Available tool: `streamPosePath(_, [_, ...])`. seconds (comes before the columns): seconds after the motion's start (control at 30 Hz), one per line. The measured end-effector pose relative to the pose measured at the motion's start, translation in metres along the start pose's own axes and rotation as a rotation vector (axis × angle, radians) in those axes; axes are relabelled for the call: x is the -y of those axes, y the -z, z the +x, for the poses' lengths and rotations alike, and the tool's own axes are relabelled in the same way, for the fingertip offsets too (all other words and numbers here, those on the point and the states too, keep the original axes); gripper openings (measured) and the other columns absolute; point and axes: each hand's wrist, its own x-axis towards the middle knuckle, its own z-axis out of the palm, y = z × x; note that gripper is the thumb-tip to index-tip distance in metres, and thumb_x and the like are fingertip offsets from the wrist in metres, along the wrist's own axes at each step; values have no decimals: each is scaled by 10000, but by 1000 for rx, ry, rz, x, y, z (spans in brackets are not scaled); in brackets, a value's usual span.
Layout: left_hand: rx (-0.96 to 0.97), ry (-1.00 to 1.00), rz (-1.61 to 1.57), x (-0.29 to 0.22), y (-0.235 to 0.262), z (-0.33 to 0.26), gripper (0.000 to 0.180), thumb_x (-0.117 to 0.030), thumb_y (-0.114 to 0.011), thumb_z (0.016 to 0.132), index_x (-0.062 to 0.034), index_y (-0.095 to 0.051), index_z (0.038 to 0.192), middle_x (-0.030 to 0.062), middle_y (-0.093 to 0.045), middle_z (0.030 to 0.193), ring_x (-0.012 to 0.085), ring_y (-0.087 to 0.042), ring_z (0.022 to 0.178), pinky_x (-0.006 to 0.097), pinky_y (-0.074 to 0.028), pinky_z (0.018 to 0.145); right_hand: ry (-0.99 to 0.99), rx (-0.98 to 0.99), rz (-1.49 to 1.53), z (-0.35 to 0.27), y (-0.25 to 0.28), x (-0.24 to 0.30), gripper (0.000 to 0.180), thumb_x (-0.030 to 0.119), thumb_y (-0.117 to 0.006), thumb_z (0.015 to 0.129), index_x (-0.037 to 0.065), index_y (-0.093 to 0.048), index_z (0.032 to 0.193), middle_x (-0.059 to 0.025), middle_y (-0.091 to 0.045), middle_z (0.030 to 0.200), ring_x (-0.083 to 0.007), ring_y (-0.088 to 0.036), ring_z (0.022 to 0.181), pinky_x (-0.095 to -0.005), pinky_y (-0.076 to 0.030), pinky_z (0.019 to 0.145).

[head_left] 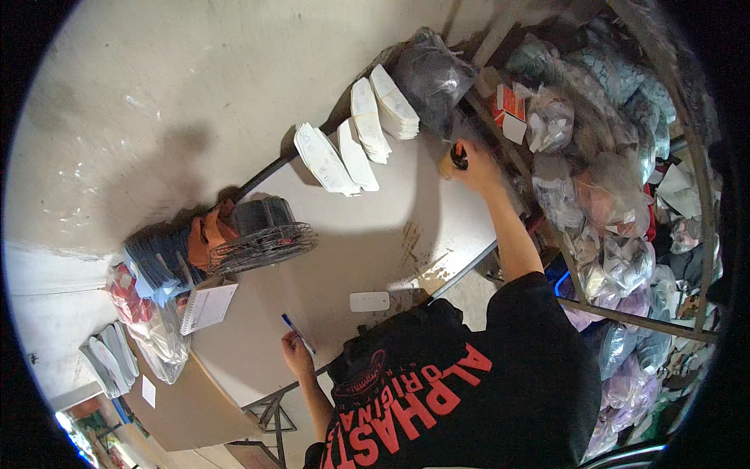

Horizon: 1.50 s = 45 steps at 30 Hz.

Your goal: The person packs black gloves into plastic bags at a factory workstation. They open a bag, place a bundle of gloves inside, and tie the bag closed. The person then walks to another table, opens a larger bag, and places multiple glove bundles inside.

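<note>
Near the front left edge of the table, my left hand (297, 356) is closed on a blue-and-white pen (288, 320). My right arm stretches to the far right of the table. There my right hand (480, 168) is closed around a small black object (459, 156), its kind hidden by the fingers; a yellowish-brown thing (447, 166) shows beside it. Between my arms, a small white card with rounded corners (369, 302) lies close to my body. Several bundles of long white cut pieces (324, 159) stand along the table's back edge.
A dark plastic bag (433, 74) sits at the back right. Right of the table, a metal rack (648, 319) holds many bagged bundles and a red-and-white box (512, 113). At left are a round wire basket-like object (262, 246), folded dark cloth (160, 262) and a spiral notebook (208, 303).
</note>
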Motion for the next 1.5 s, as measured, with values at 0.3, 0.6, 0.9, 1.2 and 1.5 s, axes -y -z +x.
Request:
streamPosePath(0.3, [-103,-113,129,-47,2,-4,331,-6,-538,921,-2,-574,1250,175,-626,1192,302,-604,1099,417,-471,982,80,-309,-430,27,28,27,693,293,-786,824,141,-485,1430,-151,-618,1348,-371,-564,1269,-505,-492,1026])
streamPosePath(0.6, [-84,-464,-264,-190,-27,-49,550,-66,-583,919,19,-461,1448,255,-474,1481,435,-403,1420,523,-268,1216,-106,1175,1440,-212,-56,247,457,472,-474,1079,55,-623,1194,-87,-667,1088,-205,-624,1031,-397,-510,920])
streamPosePath(0.9, [71,-298,752,-91,-6,-51,479,-177,-620,956,-27,-539,1404,235,-444,1543,431,-357,1471,584,-283,1192,-242,888,1716,-205,-95,234,502,464,-485,1068,111,-511,1424,-132,-615,1405,-300,-591,1256,-492,-463,1052])
streamPosePath(1.2, [6,-71,505,-40,11,-12,463,-328,-726,920,-20,-551,1219,230,-589,1155,421,-606,1060,516,-506,896,436,409,65,-295,-137,197,527,161,-795,799,32,-531,1236,-188,-539,1205,-377,-545,1184,-486,-474,940])
streamPosePath(1.5, [116,-213,423,-3,32,12,270,-233,-613,962,-54,-576,1161,202,-679,1061,432,-673,915,536,-533,787,-79,277,557,-252,-159,164,242,128,-708,905,-8,-677,1103,-160,-728,921,-256,-700,787,-383,-557,749])
